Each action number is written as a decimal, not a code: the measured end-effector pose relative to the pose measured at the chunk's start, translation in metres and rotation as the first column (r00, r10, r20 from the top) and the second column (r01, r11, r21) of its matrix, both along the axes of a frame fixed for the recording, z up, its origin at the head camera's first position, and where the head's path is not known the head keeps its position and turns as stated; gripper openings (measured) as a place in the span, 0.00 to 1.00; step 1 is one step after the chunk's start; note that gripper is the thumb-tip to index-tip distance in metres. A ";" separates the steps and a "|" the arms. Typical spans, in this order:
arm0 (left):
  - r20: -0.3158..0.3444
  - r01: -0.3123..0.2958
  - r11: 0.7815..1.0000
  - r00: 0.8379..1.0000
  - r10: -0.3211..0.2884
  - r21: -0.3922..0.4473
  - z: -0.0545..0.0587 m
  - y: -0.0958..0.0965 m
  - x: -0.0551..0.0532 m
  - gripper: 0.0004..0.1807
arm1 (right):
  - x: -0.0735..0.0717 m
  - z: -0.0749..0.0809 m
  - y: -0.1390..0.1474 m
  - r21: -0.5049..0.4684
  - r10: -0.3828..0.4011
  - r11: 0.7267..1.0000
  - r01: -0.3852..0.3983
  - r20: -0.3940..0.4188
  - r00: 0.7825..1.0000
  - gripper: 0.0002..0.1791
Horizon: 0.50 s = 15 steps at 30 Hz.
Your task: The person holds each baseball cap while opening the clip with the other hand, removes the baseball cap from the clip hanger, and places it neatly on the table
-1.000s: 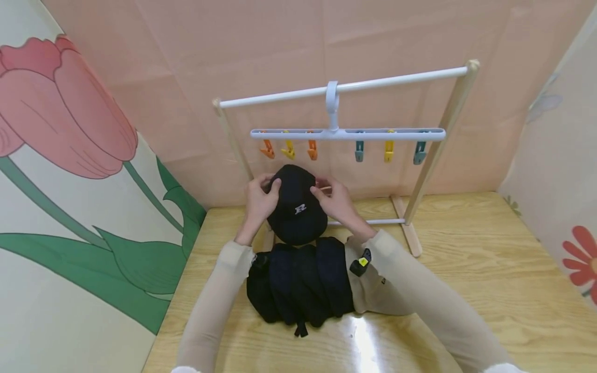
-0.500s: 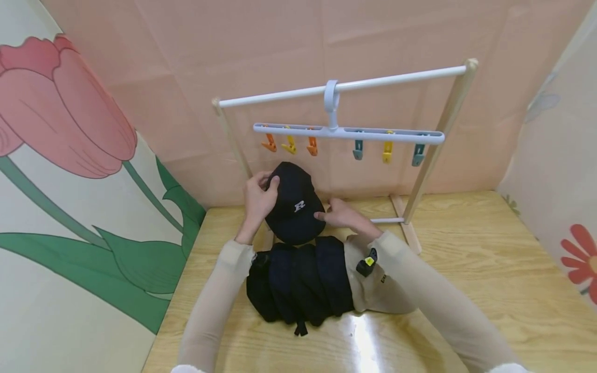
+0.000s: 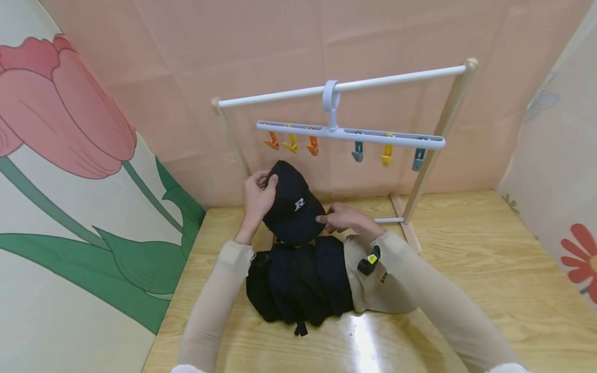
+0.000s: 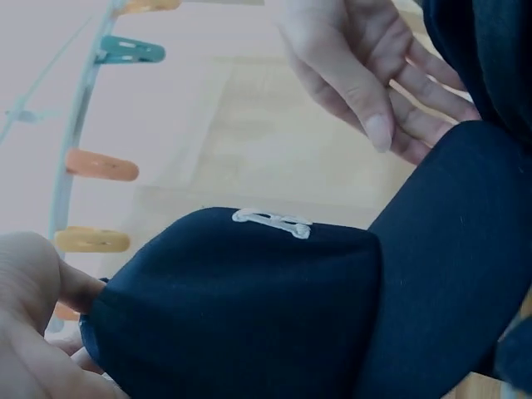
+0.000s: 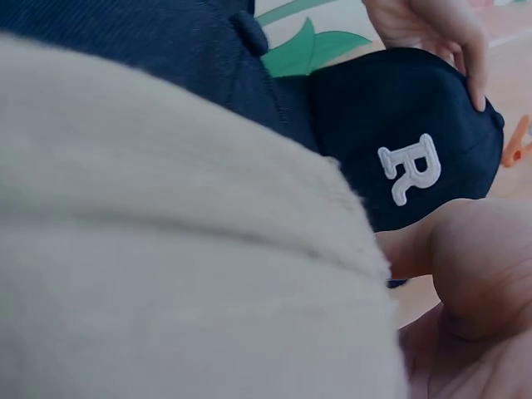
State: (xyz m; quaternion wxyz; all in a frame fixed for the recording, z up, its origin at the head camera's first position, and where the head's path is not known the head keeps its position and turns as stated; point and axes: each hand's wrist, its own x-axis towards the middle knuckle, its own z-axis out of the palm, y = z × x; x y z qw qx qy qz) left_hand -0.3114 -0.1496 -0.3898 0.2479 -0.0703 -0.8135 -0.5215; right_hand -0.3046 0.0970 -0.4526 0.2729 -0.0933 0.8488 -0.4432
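Observation:
A dark baseball cap (image 3: 290, 204) with a white letter R is held up below the hanger, tilted with its brim down and to the right. My left hand (image 3: 259, 199) pinches the crown's top left edge, thumb in front and fingers behind; the left wrist view also shows those fingers (image 4: 41, 332) at the crown. Beside the brim is my right hand (image 3: 342, 217), its fingers (image 4: 432, 91) loosely bent at the brim's edge and its thumb standing apart from them. The cap overlaps the rack's lower left part in the head view.
A grey hanger bar (image 3: 350, 133) with several coloured clips hangs from the rack's white rod (image 3: 401, 80). On the wooden table (image 3: 489, 269), in front of the rack, lies a row of dark caps (image 3: 298, 285) with a beige cap (image 3: 378, 290) at its right end.
My right hand has left the crown's right side and moved down to the brim. The cap tilts slightly more, and the hanger bar has swung round, its left end rising in view.

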 end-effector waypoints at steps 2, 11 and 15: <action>0.021 -0.001 1.000 1.000 0.000 0.020 0.002 0.000 0.001 0.11 | 0.001 0.001 0.002 -0.020 0.000 1.000 0.000 -0.007 1.000 0.29; 0.071 0.040 0.995 0.996 -0.046 0.086 0.014 0.002 0.008 0.13 | -0.003 0.007 0.009 -0.118 -0.076 0.991 0.070 -0.040 0.996 0.37; 0.089 0.058 0.992 0.994 -0.068 0.109 0.016 0.001 0.010 0.14 | -0.004 0.011 0.013 -0.124 -0.088 0.989 0.080 -0.055 0.995 0.36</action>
